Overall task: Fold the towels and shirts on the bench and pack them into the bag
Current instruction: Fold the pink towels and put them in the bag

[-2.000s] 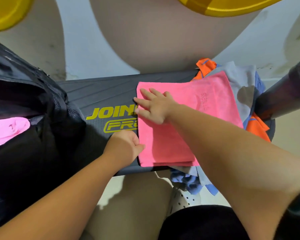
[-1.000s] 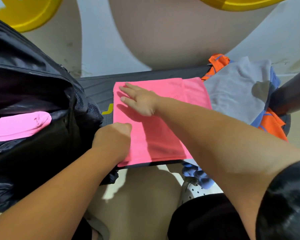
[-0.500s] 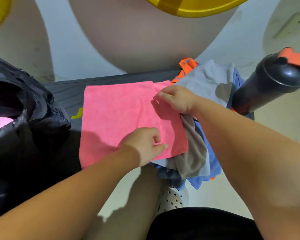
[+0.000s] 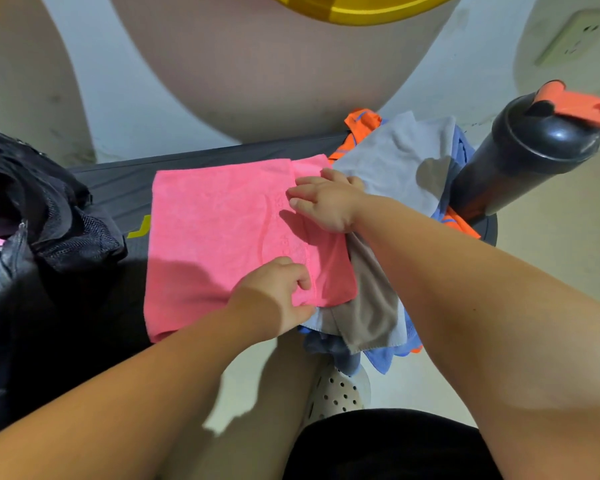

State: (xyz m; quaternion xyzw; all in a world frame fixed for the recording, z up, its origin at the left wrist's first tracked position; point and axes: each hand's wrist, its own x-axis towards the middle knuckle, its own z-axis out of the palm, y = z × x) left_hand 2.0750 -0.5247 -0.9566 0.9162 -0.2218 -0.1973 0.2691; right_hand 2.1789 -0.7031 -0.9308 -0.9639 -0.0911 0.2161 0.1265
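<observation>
Two hands (image 4: 278,295) (image 4: 328,202), one pink towel (image 4: 215,230), one bag (image 4: 32,278), one bottle (image 4: 520,161)

Bright overhead light, hard shadows, fisheye edges

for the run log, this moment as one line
step: fold pink towel | left hand: pinches near right edge | right hand: touches far right edge | bag: open, left
</observation>
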